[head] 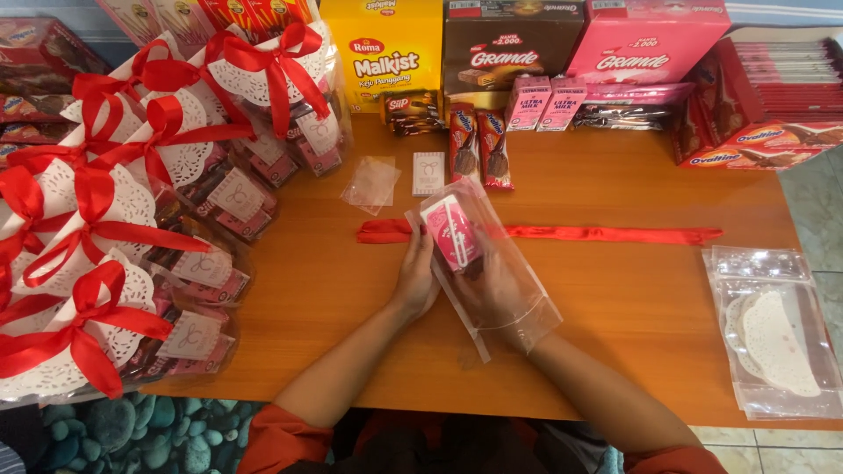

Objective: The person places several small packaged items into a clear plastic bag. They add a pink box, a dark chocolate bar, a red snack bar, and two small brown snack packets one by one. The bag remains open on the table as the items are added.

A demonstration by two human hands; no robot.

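Right hand [496,285] blurred inside clear bag [514,298].
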